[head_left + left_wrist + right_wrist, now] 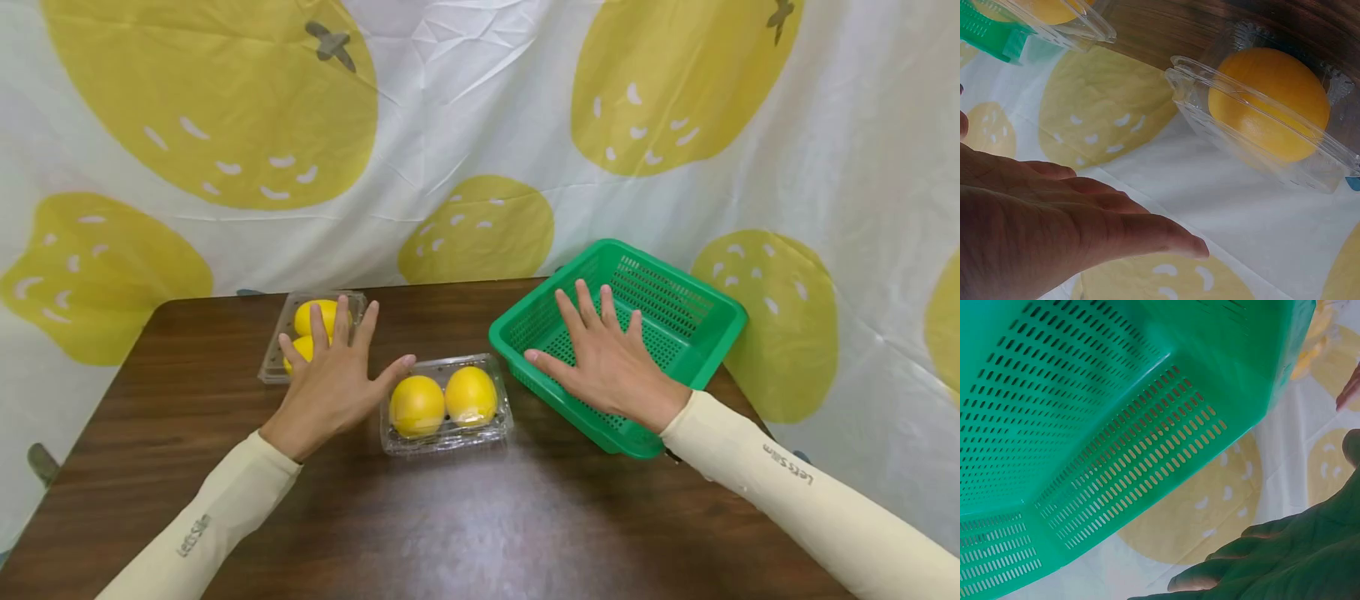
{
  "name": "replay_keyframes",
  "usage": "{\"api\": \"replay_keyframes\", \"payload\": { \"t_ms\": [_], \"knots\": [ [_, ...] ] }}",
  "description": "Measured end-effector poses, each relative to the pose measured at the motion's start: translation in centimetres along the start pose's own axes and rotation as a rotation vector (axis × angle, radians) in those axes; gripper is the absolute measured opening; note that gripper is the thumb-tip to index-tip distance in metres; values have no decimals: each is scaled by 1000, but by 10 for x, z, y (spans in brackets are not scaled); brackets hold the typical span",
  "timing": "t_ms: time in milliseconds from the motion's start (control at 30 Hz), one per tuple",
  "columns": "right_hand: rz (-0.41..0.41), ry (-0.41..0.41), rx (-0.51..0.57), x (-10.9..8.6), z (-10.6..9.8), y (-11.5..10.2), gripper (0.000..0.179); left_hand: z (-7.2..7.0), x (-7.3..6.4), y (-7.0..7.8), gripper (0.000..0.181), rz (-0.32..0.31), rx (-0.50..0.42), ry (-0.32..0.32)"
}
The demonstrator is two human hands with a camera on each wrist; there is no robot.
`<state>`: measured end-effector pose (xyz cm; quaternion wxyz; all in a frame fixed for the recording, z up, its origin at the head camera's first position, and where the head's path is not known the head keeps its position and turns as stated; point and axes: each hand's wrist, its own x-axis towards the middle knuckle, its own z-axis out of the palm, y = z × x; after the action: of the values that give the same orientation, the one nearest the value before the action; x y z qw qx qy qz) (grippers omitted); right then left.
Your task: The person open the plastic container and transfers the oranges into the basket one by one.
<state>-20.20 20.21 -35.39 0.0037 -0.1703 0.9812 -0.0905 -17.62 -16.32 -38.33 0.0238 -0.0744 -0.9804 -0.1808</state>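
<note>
My cream fabric sleeves [787,492]: dark lettering. Round yellow fruits [471,396] in clear rectangular plastic boxes [450,440]. Four-sided green plastic basket [667,292]: slotted pattern. Dark-brown tabletop [435,533]: streaky wood grain. White cloth backdrop [465,125]: big yellow fruit print.

- Spreads left hand [326,383] wide, back upward, fingers [341,325] fanned forward, left thumb [393,372] angled toward the right hand [609,362].
- Spreads that right hand likewise, right thumb [553,367] pointing toward the left.
- Holds both hands well apart.
- Extends left arm [198,521] and right arm [795,483] behind them, in cream sleeves [255,471] ending at the wrists [283,435].
</note>
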Motion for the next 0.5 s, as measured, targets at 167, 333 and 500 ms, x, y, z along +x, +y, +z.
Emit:
{"api": "replay_keyframes", "payload": {
  "t_ms": [167, 333, 500],
  "knots": [
    [5, -4, 8, 0, 0, -3, 110, -1, -1, 0, 104, 11, -18, 8],
    [-2, 16, 31, 1, 2, -7, 107, 0, 1, -2, 100, 28, -43, 36],
    [-14, 42, 60, 1, 2, -12, 102, 1, 0, -5, 98, 43, -68, 27]
  ]
}}
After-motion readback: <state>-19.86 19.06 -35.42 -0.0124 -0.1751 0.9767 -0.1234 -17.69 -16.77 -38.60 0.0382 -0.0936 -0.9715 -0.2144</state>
